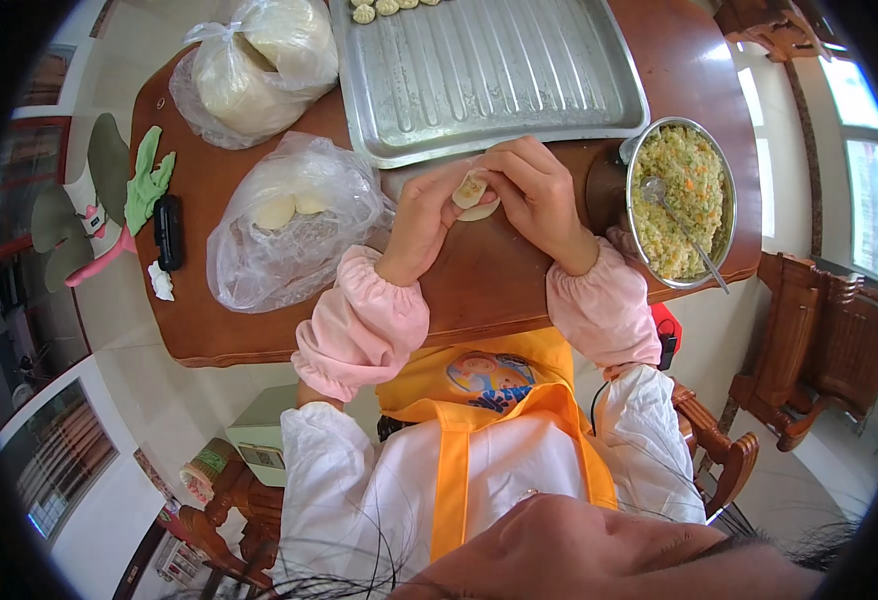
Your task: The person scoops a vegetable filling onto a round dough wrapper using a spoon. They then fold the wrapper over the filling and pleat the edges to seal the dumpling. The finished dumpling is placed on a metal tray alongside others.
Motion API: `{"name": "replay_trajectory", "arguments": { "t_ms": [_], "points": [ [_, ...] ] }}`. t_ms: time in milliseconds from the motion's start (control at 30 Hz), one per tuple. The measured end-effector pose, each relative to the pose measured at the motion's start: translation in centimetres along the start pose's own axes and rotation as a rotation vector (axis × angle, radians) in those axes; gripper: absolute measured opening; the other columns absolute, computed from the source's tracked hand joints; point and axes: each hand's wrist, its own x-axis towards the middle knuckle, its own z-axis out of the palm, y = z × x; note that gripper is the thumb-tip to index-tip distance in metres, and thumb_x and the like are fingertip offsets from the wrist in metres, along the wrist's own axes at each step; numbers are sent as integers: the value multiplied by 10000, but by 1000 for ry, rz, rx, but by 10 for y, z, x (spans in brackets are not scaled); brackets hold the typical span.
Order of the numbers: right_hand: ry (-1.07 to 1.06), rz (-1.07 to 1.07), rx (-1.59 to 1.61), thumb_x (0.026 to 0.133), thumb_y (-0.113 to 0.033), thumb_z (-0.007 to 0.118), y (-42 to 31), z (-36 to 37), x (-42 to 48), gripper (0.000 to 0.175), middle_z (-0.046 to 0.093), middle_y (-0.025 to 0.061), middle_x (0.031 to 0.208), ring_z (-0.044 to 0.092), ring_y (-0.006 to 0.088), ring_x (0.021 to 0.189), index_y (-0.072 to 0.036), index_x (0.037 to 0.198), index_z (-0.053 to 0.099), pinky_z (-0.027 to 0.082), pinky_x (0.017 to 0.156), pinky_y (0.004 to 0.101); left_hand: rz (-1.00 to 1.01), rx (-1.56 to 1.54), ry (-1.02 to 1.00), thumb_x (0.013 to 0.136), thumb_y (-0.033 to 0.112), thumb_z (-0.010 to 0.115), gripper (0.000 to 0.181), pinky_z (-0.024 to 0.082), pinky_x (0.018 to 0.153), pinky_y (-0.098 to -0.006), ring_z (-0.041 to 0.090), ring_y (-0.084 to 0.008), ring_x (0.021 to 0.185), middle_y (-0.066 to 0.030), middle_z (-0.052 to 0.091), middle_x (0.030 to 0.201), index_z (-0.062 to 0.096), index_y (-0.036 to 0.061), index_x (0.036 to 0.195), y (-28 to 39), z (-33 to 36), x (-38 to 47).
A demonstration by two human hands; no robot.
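Observation:
Over the wooden table [484, 277], my left hand [428, 214] holds a partly folded dough wrapper [470, 189] with some filling showing in it. The fingertips of my right hand [533, 187] pinch the wrapper's edge from the other side. A round flat piece of dough [480, 212] shows just below the wrapper, partly hidden by my fingers. To the right stands a metal bowl of chopped vegetable filling [683, 202] with a metal spoon [683, 225] in it. Beyond my hands lies a ridged metal tray [484, 75], with several pleated dumplings [386, 6] at its far left corner.
Left of my hands lies an open-looking plastic bag [296, 225] with dough pieces, and behind it a tied plastic bag of dough [259, 67]. A green cloth or glove [146, 180], a black case [168, 232] and a crumpled white tissue [160, 281] lie near the left edge.

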Motion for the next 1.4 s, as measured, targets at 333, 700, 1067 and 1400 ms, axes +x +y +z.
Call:
{"name": "replay_trajectory", "arguments": {
  "t_ms": [333,700,1067,1400],
  "points": [
    [-5,26,46,750,45,696,-2,0,0,160,632,117,840,618,280,765,-18,895,669,497,656,338,6,31,17,1000,150,480,295,535,907,-319,655,-174,965,-98,651,1083,620,-57,1158,0,3,0],
    [77,86,55,780,40,683,4,3,-2,120,636,125,825,629,286,736,2,892,660,500,646,338,11,43,-28,1021,202,427,341,535,808,-304,662,-198,933,-113,661,1065,612,-43,1170,3,1,2],
    [75,132,80,765,32,710,2,3,-3,137,644,110,808,633,233,701,-12,890,675,495,599,308,42,44,-42,1026,218,441,307,485,696,-278,609,-143,815,-61,638,947,636,-10,1095,1,1,1],
    [17,14,40,763,64,709,3,1,-2,154,658,100,853,649,226,773,8,902,673,513,674,290,30,46,-37,1026,223,451,286,481,680,-272,608,-127,811,-43,632,924,644,13,1052,-1,-1,2]
  ]
}}
